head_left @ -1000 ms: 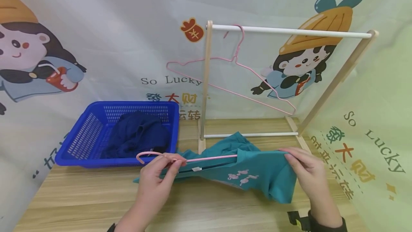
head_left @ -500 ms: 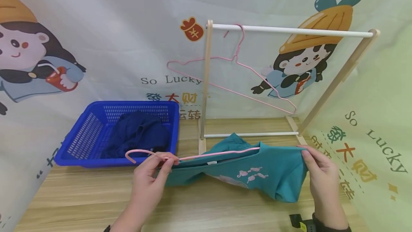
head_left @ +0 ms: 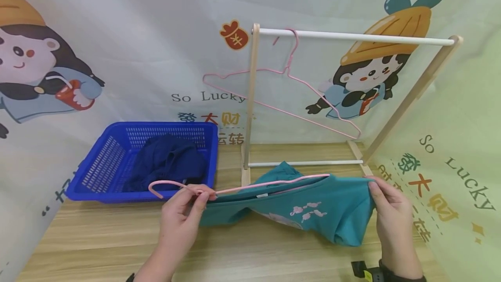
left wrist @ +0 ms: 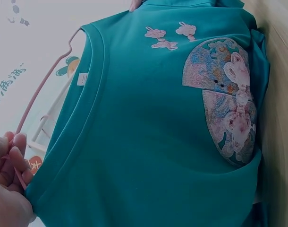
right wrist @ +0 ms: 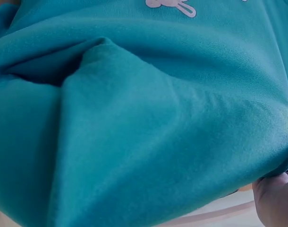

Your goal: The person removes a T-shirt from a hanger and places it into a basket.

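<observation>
My left hand pinches a pink hanger just below its hook, and the shirt's collar lies right at those fingers. The teal shirt has pink rabbit patches and a larger patterned patch on its front. One arm of the hanger runs along the neck opening, its tip by the collar's right side. At the shirt's right shoulder, my right hand pinches the cloth between thumb and fingers. A white label shows inside the collar.
A blue basket holding a dark blue garment stands at the left. Behind the shirt rises a rack with a white bar and wooden posts. Another pink hanger hangs on it. A printed cloth backs the wooden table.
My right hand has moved right, stretching the shirt's shoulder outward. My left hand has shifted slightly left with the hanger, and more of the hanger's arm shows outside the collar.
</observation>
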### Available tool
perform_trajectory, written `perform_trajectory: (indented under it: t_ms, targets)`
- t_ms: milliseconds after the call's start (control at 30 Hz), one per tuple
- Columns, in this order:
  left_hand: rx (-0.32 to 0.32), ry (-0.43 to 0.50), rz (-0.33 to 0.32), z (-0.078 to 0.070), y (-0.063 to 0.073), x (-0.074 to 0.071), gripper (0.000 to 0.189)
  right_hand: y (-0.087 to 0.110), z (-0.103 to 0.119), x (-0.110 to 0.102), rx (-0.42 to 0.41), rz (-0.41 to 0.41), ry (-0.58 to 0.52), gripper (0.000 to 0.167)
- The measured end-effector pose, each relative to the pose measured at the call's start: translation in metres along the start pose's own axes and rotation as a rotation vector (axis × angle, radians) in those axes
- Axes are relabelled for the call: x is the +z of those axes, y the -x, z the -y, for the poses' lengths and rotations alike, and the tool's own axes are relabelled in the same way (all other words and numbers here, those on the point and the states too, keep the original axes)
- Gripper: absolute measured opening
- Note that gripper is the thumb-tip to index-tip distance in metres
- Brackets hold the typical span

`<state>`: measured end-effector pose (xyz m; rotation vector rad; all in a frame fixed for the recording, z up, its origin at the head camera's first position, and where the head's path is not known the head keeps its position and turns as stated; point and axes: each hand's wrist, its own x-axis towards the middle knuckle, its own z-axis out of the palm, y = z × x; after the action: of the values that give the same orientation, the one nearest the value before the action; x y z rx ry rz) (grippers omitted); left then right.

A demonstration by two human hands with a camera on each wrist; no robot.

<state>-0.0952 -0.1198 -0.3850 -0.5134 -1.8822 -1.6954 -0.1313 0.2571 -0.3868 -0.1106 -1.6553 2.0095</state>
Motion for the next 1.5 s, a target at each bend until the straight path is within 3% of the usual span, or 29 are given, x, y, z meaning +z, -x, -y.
perform_trajectory:
  t_ms: [233, 433, 733, 900, 1000, 1100, 1233, 1367, 1500]
  targets:
    - [-0.050, 0.055, -0.054, 0.001, -0.004, -0.001, 0.011, 0.000, -0.005, -0.001, 0.068, 0.005, 0.038, 0.015]
    - [-0.091, 0.053, -0.009, 0.003, 0.000, 0.004, 0.011, 0.004, -0.013, -0.003, 0.015, 0.142, 0.087, 0.019]
    - [-0.017, 0.053, 0.055, 0.009, 0.002, 0.012, 0.012, 0.009, -0.016, 0.006, -0.052, 0.328, 0.285, 0.020]
    - [-0.040, -0.035, 0.075, 0.006, 0.004, 0.015, 0.015, 0.013, -0.006, 0.017, -0.179, 0.257, 0.418, 0.025]
    - [-0.070, -0.110, 0.095, 0.005, 0.005, 0.018, 0.014, 0.018, 0.000, 0.023, -0.317, 0.245, 0.552, 0.029]
    - [-0.096, -0.164, 0.134, 0.006, 0.007, 0.021, 0.013, 0.024, 0.005, 0.029, -0.486, 0.338, 0.693, 0.034]
    - [-0.084, -0.190, 0.197, 0.006, 0.009, 0.024, 0.012, 0.032, 0.005, 0.037, -0.665, 0.545, 0.824, 0.038]
    - [-0.056, -0.198, 0.233, 0.005, 0.009, 0.027, 0.011, 0.038, 0.000, 0.044, -0.738, 0.669, 0.864, 0.033]
    - [-0.077, -0.222, 0.238, 0.006, 0.010, 0.027, 0.010, 0.041, -0.007, 0.047, -0.743, 0.709, 0.768, 0.025]
